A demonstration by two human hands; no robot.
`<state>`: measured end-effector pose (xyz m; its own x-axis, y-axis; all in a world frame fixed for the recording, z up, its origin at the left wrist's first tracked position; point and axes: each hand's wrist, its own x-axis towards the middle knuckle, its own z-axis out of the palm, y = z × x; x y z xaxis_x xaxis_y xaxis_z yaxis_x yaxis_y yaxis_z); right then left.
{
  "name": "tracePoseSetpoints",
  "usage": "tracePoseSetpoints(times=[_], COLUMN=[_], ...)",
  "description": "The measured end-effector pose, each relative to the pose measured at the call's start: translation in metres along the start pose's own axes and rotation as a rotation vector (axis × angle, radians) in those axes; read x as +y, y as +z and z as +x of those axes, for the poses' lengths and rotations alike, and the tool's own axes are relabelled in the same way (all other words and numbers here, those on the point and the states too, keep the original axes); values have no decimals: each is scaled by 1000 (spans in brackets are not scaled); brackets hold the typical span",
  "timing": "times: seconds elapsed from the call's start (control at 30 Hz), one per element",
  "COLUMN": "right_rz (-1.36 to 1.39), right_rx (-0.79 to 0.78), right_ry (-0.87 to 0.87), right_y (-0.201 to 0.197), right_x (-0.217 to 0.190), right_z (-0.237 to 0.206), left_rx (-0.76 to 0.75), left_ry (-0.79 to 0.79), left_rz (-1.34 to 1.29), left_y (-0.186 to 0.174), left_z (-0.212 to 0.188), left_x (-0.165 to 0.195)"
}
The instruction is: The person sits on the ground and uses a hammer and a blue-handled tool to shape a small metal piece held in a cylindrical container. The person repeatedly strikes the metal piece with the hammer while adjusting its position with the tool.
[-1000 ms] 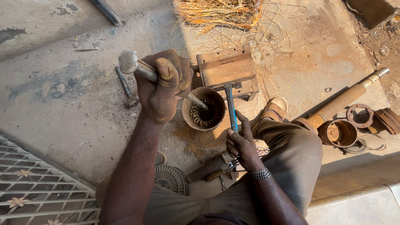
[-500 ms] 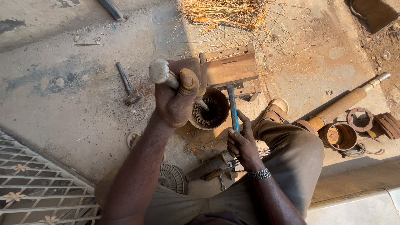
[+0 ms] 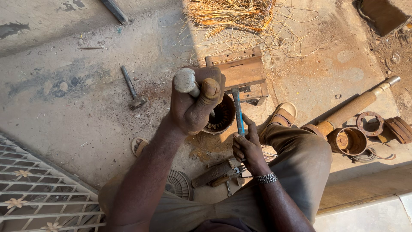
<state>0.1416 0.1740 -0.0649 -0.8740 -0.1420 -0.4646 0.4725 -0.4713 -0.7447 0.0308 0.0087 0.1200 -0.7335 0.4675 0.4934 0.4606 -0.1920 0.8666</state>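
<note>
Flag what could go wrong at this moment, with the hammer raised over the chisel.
The right hand grips the blue chisel close below its struck end, so a glancing blow from the hammer in the left hand could hit the fingers. The round motor housing seems braced only against the wooden block, so it may shift. Chips could fly toward the sandalled foot.

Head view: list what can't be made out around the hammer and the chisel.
- Hammer: head hidden behind the left hand.
- Chisel: lower end covered by the right hand.
- Round motor part: near side blocked by the left hand.
</note>
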Motion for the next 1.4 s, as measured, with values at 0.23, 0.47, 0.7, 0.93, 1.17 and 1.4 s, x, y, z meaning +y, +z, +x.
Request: tracePoseSetpoints(times=[0.23,0.47,0.7,0.93,1.17,1.4], right_rz=[77,272,10,194,-31,121], right_rx=[3,91,-305,-72,-310,-130], right_ry=[-83,-421,-48,-315,-149,-172], right_y=[-9,9,10,22,7,-3], right_x=[-3,8,11,19,12,3], right_z=[-3,-15,-21,-27,-28,-36], left_rx=[-29,-67,0,41,226,226], left_ry=[98,82,131,80,4,-19], left_rz=[157,152,184,209,179,205], left_y=[10,32,31,46,12,18], left_z=[16,23,21,24,-1,4], left_x=[-19,-41,-40,-57,-62,-86])
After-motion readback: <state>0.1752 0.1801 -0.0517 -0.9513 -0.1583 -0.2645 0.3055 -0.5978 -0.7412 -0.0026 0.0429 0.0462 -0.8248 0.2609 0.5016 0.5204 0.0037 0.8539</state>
